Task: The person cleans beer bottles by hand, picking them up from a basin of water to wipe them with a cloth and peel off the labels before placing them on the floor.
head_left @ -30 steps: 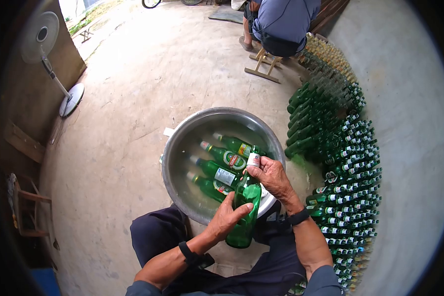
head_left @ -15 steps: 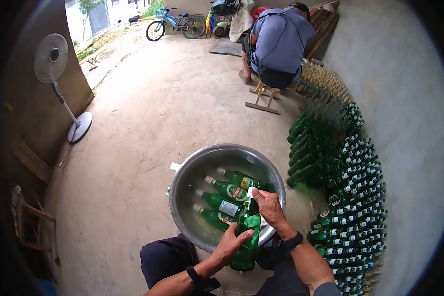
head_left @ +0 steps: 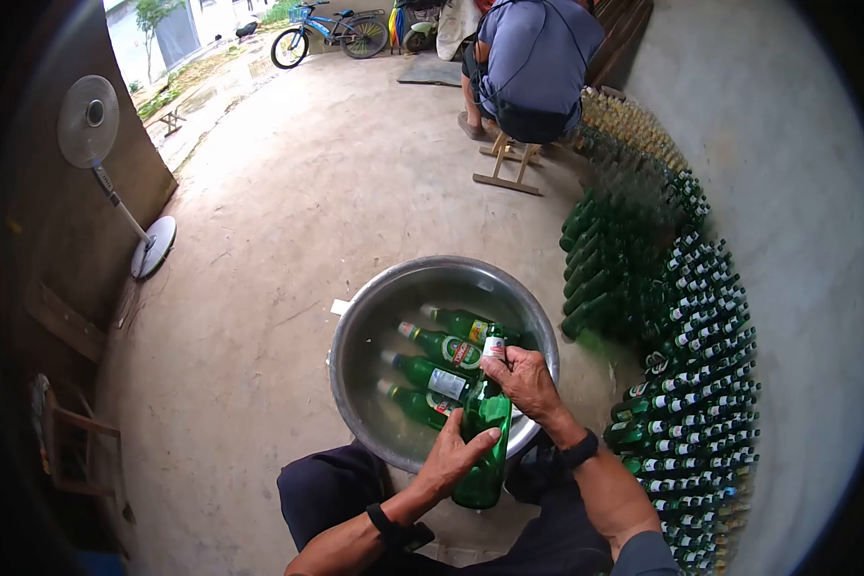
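A green glass beer bottle (head_left: 491,416) is held at a slant over the near rim of a metal basin (head_left: 442,260), its neck pointing away from me. My left hand (head_left: 453,457) is wrapped around the bottle's body from the left. My right hand (head_left: 530,386) grips the neck, thumb just below a white neck label. Several green bottles lie in cloudy water inside the basin, among them one with a red and white label (head_left: 459,351) and one with a pale rectangular label (head_left: 444,382).
Rows of stacked green bottles (head_left: 691,422) line the wall at right. Ahead, another person (head_left: 533,72) sits on a low wooden stool (head_left: 509,173). A standing fan (head_left: 90,117) is at left, with a blue bicycle (head_left: 331,34) at the back.
My view has tilted slightly downward. More of the white neck label shows above my right thumb than before. Both hands still hold the same bottle.
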`<state>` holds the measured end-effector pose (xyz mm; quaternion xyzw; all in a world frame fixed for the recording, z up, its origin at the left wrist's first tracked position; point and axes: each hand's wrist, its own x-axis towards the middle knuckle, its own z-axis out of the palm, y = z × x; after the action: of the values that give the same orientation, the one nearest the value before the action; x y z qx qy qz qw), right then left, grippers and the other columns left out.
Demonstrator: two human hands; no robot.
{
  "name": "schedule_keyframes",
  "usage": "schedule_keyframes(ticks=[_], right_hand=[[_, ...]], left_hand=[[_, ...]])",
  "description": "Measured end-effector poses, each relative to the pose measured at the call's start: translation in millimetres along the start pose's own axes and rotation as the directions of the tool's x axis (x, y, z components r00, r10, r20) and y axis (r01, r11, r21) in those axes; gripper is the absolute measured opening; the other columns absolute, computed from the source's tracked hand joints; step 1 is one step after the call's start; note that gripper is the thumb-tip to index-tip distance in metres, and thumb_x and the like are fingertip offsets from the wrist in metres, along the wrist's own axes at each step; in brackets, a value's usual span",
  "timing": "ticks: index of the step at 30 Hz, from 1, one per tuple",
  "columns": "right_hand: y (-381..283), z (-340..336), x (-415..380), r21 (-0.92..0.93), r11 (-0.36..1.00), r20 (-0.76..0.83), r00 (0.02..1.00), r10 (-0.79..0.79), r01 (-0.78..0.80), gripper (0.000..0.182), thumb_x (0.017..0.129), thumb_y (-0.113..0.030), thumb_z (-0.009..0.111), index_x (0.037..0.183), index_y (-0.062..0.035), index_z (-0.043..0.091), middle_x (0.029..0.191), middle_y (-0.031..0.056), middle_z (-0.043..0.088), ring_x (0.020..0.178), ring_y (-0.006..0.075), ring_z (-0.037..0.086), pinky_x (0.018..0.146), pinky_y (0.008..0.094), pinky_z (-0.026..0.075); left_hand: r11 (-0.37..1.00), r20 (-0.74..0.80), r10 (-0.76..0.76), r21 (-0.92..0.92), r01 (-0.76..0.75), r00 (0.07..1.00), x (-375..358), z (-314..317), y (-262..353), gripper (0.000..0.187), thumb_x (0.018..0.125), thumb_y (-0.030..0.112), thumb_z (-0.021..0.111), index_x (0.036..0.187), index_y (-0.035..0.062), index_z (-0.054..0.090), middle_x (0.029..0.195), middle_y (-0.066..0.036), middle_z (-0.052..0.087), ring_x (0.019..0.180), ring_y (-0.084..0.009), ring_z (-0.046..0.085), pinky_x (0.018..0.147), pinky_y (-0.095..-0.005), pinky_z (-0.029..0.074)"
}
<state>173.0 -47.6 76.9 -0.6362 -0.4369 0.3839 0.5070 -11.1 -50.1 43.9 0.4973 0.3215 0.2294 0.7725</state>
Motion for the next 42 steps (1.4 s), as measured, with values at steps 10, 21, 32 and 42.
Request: schedule_keyframes(ticks=[10,21,32,42], right_hand=[[18,-2,6,-0.152,0.983,-0.102,0.991,0.085,-0.100,0.050,0.103,-0.040,0.057,0.090,0.0055,0.071,0.068,-0.0012,0.062,0.067,0.0051,0.049,0.059,0.0290,0.045],[8,-8,2,-0.208,0.948,-0.209,0.936,-0.285,0.242,0.028,0.090,-0.018,0.076,0.109,0.0024,0.070,0.080,0.0103,0.069,0.064,0.0168,0.064,0.066,0.0300,0.054],[4,-10,2,-0.331,0.858,-0.116,0.885,-0.451,0.393,0.027,0.079,-0.004,0.081,0.105,-0.0046,0.076,0.091,0.0069,0.063,0.085,0.0181,0.061,0.074,0.0287,0.052],[-5,-19,3,-0.369,0.827,-0.020,0.886,-0.463,0.424,0.018,0.081,-0.001,0.077,0.099,-0.0017,0.075,0.089,0.0099,0.066,0.078,0.0210,0.065,0.069,0.0322,0.053]], left_hand=[[0.998,0.011,-0.063,-0.005,0.063,0.998,-3,3,7,0.068,0.088,0.042,0.074,0.129,-0.0066,0.049,0.113,-0.014,0.062,0.102,-0.0185,0.061,0.087,-0.0330,0.050],[0.998,-0.002,-0.014,-0.057,0.013,1.000,-1,0,6,0.062,0.089,0.038,0.071,0.127,-0.0057,0.050,0.109,-0.013,0.062,0.096,-0.0174,0.061,0.084,-0.0315,0.050],[0.993,0.008,-0.079,-0.091,0.079,0.997,-6,2,13,0.061,0.089,0.038,0.073,0.127,-0.0047,0.049,0.107,-0.012,0.063,0.091,-0.0165,0.063,0.078,-0.0300,0.052],[0.999,-0.048,-0.054,-0.007,0.054,0.997,-1,-3,-8,0.069,0.086,0.043,0.077,0.126,-0.0058,0.050,0.106,-0.013,0.064,0.090,-0.0163,0.062,0.077,-0.0305,0.051]])
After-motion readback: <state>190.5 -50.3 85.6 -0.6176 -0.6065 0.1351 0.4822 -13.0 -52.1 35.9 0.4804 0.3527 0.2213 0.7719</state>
